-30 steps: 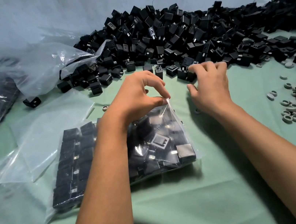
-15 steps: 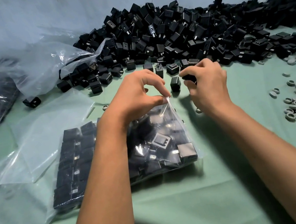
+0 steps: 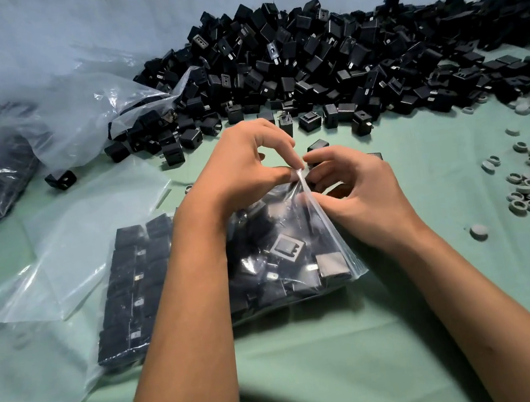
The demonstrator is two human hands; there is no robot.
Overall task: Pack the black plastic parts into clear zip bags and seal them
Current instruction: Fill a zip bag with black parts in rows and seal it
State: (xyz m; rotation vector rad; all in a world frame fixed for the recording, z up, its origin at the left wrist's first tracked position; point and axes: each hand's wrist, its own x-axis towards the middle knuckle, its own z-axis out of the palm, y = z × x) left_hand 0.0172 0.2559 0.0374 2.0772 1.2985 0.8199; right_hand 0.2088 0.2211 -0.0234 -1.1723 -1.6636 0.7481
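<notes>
A clear zip bag (image 3: 285, 253) filled with black plastic parts lies on the green cloth in front of me. My left hand (image 3: 245, 172) pinches the bag's upper corner and lifts its mouth edge. My right hand (image 3: 354, 187) is right beside it at the bag's opening, fingers curled round a black part (image 3: 312, 168) that is mostly hidden by them. A big heap of loose black plastic parts (image 3: 322, 65) is piled against the back wall.
A second packed bag (image 3: 132, 289) lies left of the open one. Empty clear bags (image 3: 88, 227) lie further left, and a large crumpled plastic sack (image 3: 79, 115) sits at the back left. Small grey rings (image 3: 526, 189) are scattered at the right.
My right hand picked a black part from the heap's front edge and brought it back to the bag's mouth. My left hand kept hold of the bag corner.
</notes>
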